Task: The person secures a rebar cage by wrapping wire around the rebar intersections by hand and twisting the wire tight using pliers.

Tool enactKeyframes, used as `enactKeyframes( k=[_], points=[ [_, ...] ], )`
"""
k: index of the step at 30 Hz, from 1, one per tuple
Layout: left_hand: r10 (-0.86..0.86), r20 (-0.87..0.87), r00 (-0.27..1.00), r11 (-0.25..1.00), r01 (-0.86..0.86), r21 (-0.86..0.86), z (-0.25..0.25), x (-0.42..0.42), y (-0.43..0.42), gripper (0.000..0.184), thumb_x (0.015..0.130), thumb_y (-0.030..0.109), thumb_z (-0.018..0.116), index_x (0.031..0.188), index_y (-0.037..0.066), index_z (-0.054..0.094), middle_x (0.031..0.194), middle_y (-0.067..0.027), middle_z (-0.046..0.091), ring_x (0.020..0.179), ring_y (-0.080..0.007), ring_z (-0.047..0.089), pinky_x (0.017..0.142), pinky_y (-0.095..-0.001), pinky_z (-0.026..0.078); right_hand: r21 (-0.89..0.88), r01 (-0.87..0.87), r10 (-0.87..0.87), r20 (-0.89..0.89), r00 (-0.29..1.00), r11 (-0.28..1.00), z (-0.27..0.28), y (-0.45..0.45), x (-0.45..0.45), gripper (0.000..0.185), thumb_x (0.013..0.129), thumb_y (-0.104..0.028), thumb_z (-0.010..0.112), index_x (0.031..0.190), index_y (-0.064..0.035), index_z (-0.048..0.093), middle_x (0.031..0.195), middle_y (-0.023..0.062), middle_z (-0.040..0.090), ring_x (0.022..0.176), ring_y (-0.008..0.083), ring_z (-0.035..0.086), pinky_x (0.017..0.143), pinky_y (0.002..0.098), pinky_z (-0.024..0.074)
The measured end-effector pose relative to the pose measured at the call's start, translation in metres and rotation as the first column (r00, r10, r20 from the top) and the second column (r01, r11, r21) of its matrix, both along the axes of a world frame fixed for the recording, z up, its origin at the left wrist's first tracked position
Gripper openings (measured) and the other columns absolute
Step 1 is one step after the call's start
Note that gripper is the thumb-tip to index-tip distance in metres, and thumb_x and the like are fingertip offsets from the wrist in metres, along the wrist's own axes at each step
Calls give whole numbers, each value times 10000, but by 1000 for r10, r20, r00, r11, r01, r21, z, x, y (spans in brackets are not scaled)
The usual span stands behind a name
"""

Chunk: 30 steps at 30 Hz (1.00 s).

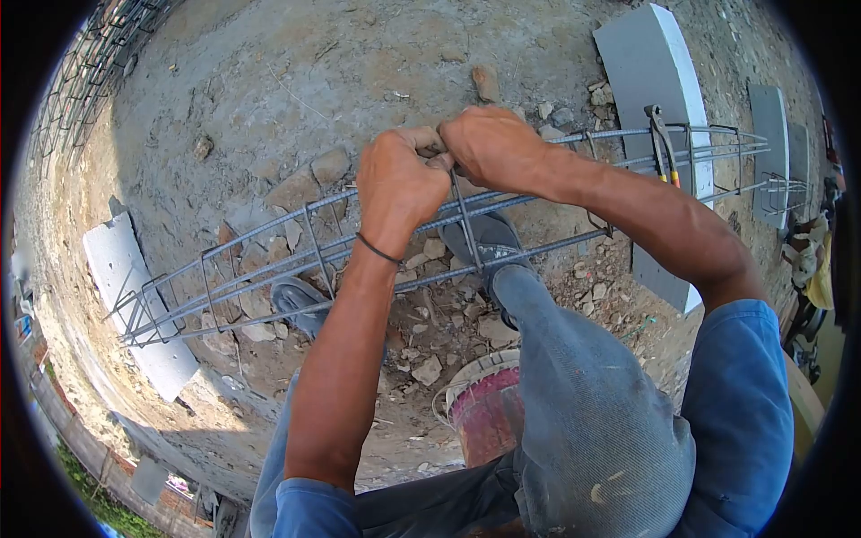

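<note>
A long cage of steel rebar (430,279) with square stirrups runs across in front of me, raised above the ground. My left hand (401,175) is closed at its upper bar, fingers pinched together. Right beside it, my right hand (489,148) is also closed, the knuckles nearly touching the left. Both are over the top of one stirrup (465,220); whatever is between the fingers is hidden. Pincers (662,143) with yellow and red handles rest on the cage to the right, apart from both hands.
A pale block (134,305) lies under the cage's left end, and another (650,67) under its right part. A worn reddish bucket (484,408) stands by my legs. Stones and rubble (426,369) cover the ground around my shoes. More rebar cages (76,81) are at upper left.
</note>
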State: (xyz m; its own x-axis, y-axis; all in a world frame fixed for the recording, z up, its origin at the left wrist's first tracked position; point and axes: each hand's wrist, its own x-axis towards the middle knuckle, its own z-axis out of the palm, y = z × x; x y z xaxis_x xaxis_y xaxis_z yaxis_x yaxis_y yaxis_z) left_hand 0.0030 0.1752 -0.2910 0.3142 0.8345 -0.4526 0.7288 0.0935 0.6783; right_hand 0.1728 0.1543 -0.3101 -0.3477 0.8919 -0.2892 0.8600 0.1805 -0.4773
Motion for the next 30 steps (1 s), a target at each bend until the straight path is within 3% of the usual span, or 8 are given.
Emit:
enactKeyframes(
  k=[4, 6, 7, 9, 12, 17, 24, 30],
  points=[
    [17, 19, 1000, 1000, -17, -9, -2, 1, -2, 106, 826, 152, 807, 926, 123, 828, 913, -122, 794, 852, -302, 761, 749, -400, 562, -27, -27, 25, -63, 998, 999, -10, 6, 9, 216, 772, -54, 732, 952, 59, 697, 829, 241, 722, 871, 415, 729, 776, 515, 560],
    [34, 21, 999, 999, -33, -37, 0, 2, -2, 96, 825, 144, 810, 916, 126, 831, 911, -117, 796, 852, -294, 762, 745, -394, 561, -381, -149, -17, -398, 917, 912, -11, 21, 21, 319, 780, -18, 755, 1081, 69, 691, 845, 184, 748, 837, 281, 748, 740, 440, 573],
    [53, 23, 998, 997, -51, -64, 2, 3, -2, 86, 824, 137, 813, 907, 128, 833, 908, -111, 797, 852, -285, 763, 740, -389, 560, -381, -150, -16, -400, 917, 912, -9, 28, 28, 319, 780, -18, 755, 1081, 69, 691, 845, 184, 748, 837, 281, 748, 740, 440, 573],
    [77, 80, 994, 997, -74, -32, -2, 3, -5, 106, 830, 83, 804, 935, 67, 803, 863, -118, 782, 794, -237, 730, 702, -362, 543, -801, -133, -555, -513, 654, 584, -5, 40, 41, 346, 848, 40, 729, 1189, 62, 675, 957, 160, 753, 929, 238, 747, 810, 372, 597],
    [129, 151, 980, 991, -135, 27, -4, 2, -9, 183, 842, 29, 795, 1011, -16, 740, 819, -125, 766, 742, -181, 698, 662, -332, 529, -849, -9, -676, -427, 600, 528, -6, 42, 43, 396, 873, 60, 699, 1261, 69, 615, 998, 175, 743, 896, 239, 751, 773, 346, 613],
    [146, 132, 980, 988, -152, 40, -5, 1, -4, 305, 866, 38, 793, 1127, -45, 660, 829, -120, 765, 734, -154, 694, 643, -318, 530, -728, 140, -613, -437, 659, 671, 1, 38, 25, 335, 878, 77, 682, 1207, 91, 621, 954, 196, 746, 836, 235, 743, 735, 329, 613],
    [133, 176, 975, 976, -99, -192, -10, -2, 15, 79, 919, 20, 741, 947, -41, 699, 825, -101, 741, 710, -147, 680, 601, -298, 560, -453, 451, -622, -366, 692, 769, 15, 13, 10, 223, 838, 62, 729, 1056, 96, 696, 934, 185, 754, 808, 232, 729, 735, 343, 584],
    [162, 315, 935, 880, 8, -476, -14, -10, 43, 50, 933, 18, 724, 928, -25, 700, 876, -91, 738, 755, -159, 694, 636, -307, 599, -445, 485, -652, -405, 641, 753, 29, -4, 4, 155, 770, 16, 739, 912, 49, 791, 969, 217, 752, 820, 309, 737, 729, 405, 569]
  ],
)
